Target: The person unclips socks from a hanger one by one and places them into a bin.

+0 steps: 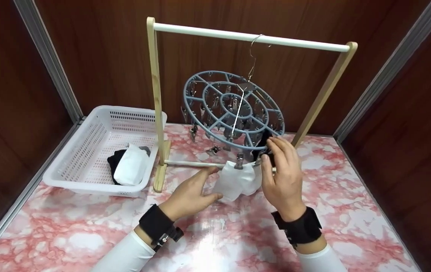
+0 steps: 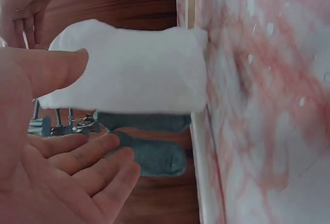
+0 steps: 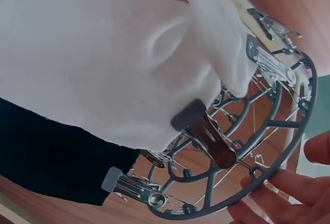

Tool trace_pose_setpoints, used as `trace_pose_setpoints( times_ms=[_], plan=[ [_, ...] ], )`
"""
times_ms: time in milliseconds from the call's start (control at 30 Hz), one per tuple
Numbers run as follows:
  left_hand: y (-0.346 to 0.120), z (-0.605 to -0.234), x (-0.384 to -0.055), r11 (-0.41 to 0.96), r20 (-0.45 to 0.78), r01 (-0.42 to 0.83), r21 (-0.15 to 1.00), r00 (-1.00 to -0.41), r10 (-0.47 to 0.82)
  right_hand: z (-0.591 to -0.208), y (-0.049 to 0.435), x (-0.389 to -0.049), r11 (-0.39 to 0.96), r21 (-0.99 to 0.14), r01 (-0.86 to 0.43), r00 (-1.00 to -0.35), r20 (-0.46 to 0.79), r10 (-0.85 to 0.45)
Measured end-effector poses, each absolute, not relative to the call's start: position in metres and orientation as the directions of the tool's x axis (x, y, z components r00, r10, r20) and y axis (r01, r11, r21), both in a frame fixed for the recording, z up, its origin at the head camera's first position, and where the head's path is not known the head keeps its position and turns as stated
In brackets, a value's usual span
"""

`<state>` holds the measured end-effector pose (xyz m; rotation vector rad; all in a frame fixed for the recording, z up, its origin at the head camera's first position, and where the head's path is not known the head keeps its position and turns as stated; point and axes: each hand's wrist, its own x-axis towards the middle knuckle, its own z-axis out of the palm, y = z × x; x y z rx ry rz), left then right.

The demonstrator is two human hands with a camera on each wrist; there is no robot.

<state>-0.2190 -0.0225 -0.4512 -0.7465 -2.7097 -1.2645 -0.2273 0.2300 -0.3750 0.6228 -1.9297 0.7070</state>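
A white sock point(image 1: 234, 183) hangs below the front rim of a round grey-blue clip hanger point(image 1: 194, 99), held by metal clips point(image 3: 209, 141). The left hand point(image 1: 191, 192) is beside the sock's left side, its fingers extended and thumb apart; in the left wrist view the thumb lies in front of the white cloth. At the hanger's front right, the right hand point(image 1: 285, 175) has its fingertips against the rim, with the thumb apart from it in the right wrist view. Next to the white sock a black sock point(image 3: 62, 152) hangs from another clip. Grey socks point(image 2: 154, 157) hang behind.
The hanger tilts from a hook point(image 1: 252, 56) on the white bar point(image 1: 215, 33) of a wooden-sided stand point(image 1: 155, 94). Left of the stand, a white plastic basket point(image 1: 62, 166) holds white point(image 1: 131, 166) and black cloth items. Dark wood-look walls surround the pink marbled table point(image 1: 87, 226).
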Motion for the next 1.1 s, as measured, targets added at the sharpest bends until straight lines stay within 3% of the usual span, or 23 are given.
trace_pose_setpoints(
  times_ms=[333,700,1100],
  plan=[
    [-0.016,-0.457,-0.221,0.423,0.185,0.325,0.846,-0.922,0.339,-0.372,0.222,-0.219,0.636,-0.181,-0.751,-0.391,0.897,-0.207],
    [-0.011,-0.457,-0.221,0.249,0.224,0.314,0.916,-0.916,0.333,-0.367,0.218,-0.213,0.568,-0.148,-0.81,-0.326,0.918,-0.226],
    [-0.008,-0.45,-0.213,0.198,0.267,0.355,0.914,-0.891,0.367,-0.356,0.207,-0.201,0.519,-0.066,-0.852,-0.168,0.974,-0.153]
  ],
)
